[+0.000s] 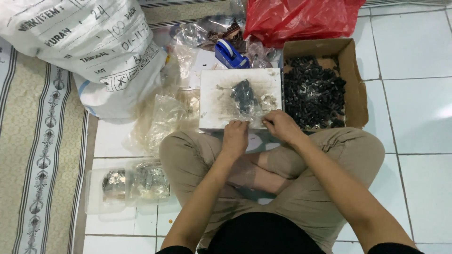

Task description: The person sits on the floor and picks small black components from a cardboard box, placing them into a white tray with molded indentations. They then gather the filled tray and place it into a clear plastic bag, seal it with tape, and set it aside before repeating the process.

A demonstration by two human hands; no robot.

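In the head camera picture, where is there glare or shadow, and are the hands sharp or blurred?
Head view: glare shows on the white floor tiles at the right edge and on the clear plastic bags; soft shadow lies under the crossed legs; the left hand and right hand are slightly soft, and the black pieces in the cardboard box merge into one dark mass.

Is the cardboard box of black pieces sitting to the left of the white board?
No, the cardboard box of black pieces sits to the right of the white board.
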